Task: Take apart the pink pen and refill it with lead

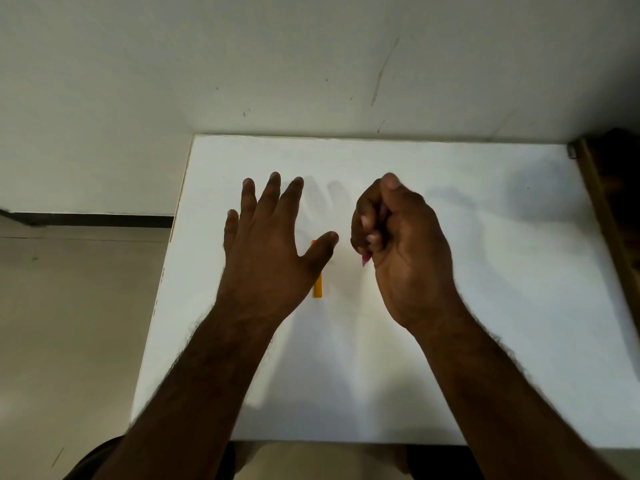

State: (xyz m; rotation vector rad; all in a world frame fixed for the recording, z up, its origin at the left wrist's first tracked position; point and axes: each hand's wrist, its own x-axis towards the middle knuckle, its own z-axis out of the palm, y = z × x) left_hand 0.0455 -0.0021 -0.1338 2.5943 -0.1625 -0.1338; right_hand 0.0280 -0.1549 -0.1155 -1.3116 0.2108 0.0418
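My right hand (398,244) is curled into a fist above the white table (485,306), shut on the pink pen (365,259). Only the pen's pink tip pokes out below the fingers; the rest is hidden in the fist. My left hand (270,244) hovers open with its fingers spread, a little left of the right hand. Under the left thumb lies a small orange lead case (317,289) flat on the table, partly covered by the hand.
The table's left edge (162,282) drops to a beige floor. A white wall rises just behind the table. A dark wooden frame (609,209) runs along the table's right side. My knees show below the front edge.
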